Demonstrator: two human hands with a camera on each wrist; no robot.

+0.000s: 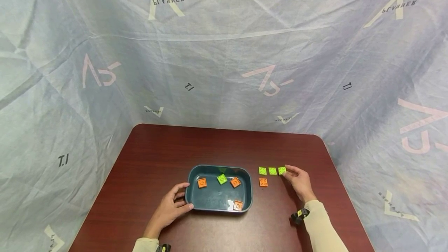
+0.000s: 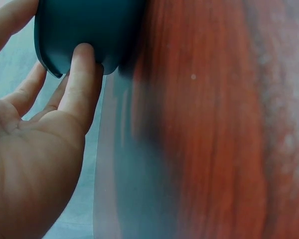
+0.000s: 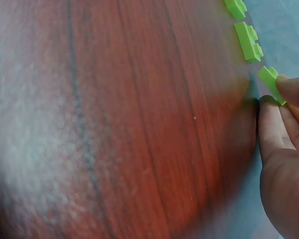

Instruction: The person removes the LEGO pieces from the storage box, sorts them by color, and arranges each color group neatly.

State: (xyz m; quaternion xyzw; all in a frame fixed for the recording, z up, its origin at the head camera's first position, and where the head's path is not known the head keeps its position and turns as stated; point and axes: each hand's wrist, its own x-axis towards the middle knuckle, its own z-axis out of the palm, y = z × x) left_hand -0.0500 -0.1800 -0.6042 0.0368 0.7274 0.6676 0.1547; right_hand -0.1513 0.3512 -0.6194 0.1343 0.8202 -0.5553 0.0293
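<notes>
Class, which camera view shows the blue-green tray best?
The head view: there the tray shows its open inside and nearly all its rim. The left wrist view catches only part of its outside; the right wrist view, none.

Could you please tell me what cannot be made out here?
Left wrist view: inside of tray, hidden by its wall.
Right wrist view: farthest green block, cut off by top edge.
Right wrist view: end of held green block, covered by right hand.
Head view: left sleeve, cut by bottom edge.
</notes>
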